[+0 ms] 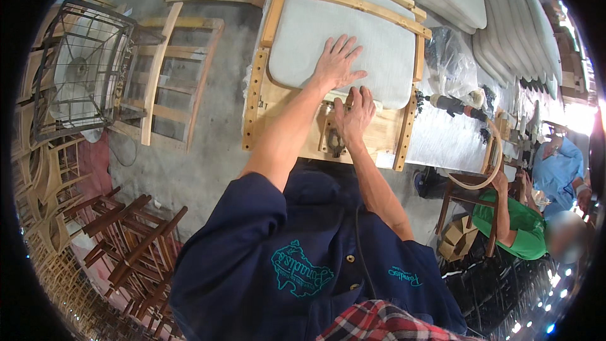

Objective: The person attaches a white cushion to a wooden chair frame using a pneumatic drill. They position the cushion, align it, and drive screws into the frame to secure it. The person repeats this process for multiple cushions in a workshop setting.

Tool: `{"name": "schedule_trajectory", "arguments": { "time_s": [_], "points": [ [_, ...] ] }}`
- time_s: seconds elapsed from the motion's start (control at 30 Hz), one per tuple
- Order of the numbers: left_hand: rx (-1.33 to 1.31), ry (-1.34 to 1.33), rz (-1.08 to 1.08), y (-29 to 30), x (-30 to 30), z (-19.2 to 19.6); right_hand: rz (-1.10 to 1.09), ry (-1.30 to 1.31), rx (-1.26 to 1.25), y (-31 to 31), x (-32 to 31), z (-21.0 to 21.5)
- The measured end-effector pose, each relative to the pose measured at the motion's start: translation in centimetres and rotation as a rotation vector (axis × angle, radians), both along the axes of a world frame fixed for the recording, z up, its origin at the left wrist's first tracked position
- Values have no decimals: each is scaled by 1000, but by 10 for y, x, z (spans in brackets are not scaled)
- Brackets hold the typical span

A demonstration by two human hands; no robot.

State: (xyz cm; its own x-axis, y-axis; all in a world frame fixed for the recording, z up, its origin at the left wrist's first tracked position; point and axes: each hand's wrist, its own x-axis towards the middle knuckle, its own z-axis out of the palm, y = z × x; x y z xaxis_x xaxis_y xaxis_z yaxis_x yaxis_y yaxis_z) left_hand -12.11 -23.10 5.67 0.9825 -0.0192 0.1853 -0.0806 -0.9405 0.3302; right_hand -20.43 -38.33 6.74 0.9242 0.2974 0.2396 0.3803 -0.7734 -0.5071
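Note:
A pale grey padded seat panel lies inside a wooden jig on the bench in front of me. My left hand rests flat on the panel's upholstery, fingers spread. Closer to me, my right hand is at the panel's near edge. Its fingers are bent and apart, the tips over a narrow pale bar along that edge; its palm hides part of what lies beneath. Just below that hand, a dark metal clamp is mounted on the jig's plywood base.
Right of the jig lie a power driver and a clear plastic bag. Stacked seat panels stand beyond. A caged fan and dark wooden chair frames are leftward. A person in green handles a chair at right.

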Motion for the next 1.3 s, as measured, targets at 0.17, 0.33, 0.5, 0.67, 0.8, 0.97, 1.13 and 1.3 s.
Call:
{"name": "schedule_trajectory", "arguments": {
  "time_s": [0.17,0.33,0.5,0.67,0.8,0.97,1.13,1.3],
  "points": [
    [-61,12,10,14,-26,-4,-10,13,6,2,2,-4],
    [-28,78,110,20,-76,3,-45,-12,-25,-1,2,-6],
    [-77,0,167,19,-112,-7,-27,-11,-9,-1,2,-7],
    [-151,47,193,16,-117,-3,11,31,-38,-1,2,-5],
    [-144,57,191,15,-118,-5,146,69,-127,-8,14,3],
    [-153,54,167,18,-131,-10,191,153,-289,-30,68,8],
    [-151,90,155,20,-130,-8,150,40,-392,-60,117,0],
    [-301,145,212,8,-110,27,103,70,-379,-51,127,1]
  ]
}}
